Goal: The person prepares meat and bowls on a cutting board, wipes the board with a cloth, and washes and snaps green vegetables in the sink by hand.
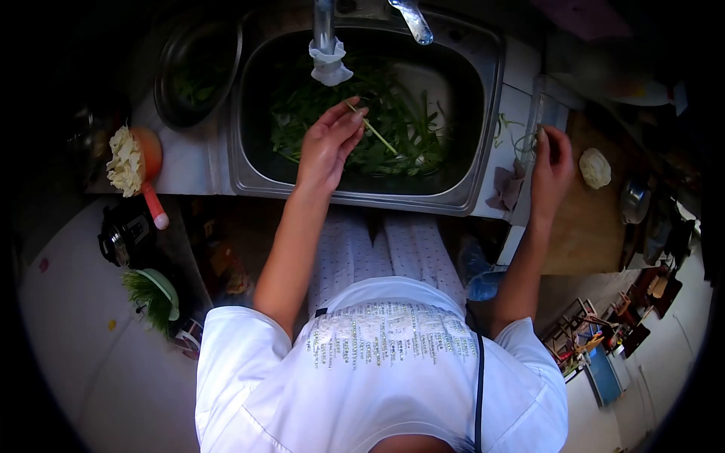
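My left hand (329, 143) is above the sink (355, 198), its thumb and fingers pinching a thin pale green stem (381, 139). The stem slants down to the right over a heap of leafy greens (370, 155) lying in the basin. My right hand (552, 162) is right of the sink, over the counter edge. Its thumb and fingertips are closed together beside a few thin green scraps (519, 143); whether they grip one of these I cannot tell. A crumpled greyish piece (506, 187) lies just left of that wrist.
A faucet (324, 30) with white wrapping on its spout hangs over the sink. On the left stand a metal pot (162, 90) and an orange handled container (151, 162) of pale leaves. A pale cabbage piece (595, 167) sits on the wooden board (578, 226) at right.
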The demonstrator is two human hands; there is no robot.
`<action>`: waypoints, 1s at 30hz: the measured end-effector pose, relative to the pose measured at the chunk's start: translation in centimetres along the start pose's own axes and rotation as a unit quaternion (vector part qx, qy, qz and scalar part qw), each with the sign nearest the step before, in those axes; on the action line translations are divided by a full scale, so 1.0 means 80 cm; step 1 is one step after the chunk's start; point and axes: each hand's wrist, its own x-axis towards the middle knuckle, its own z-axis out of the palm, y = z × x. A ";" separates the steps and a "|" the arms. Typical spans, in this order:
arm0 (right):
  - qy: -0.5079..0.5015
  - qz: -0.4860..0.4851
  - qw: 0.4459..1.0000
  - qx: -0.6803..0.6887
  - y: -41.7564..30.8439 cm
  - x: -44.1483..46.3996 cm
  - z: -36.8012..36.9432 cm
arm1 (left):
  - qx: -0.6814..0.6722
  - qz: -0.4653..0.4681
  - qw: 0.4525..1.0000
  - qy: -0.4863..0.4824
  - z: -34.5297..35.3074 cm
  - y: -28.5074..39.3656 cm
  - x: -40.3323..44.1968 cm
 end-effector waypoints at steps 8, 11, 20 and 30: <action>-0.336 0.005 0.942 -0.014 -0.026 -0.045 0.110 | 0.105 0.047 0.993 -0.022 0.022 -0.012 -0.013; -0.388 0.123 0.910 0.077 -0.025 -0.061 0.148 | 0.134 0.088 0.986 -0.037 0.026 -0.013 -0.015; -0.381 0.252 0.871 0.179 -0.029 -0.066 0.162 | 0.204 0.190 0.960 0.007 0.031 -0.010 -0.021; -0.266 0.403 0.776 0.405 -0.023 -0.070 0.176 | 0.220 0.251 0.940 0.064 0.030 -0.037 -0.029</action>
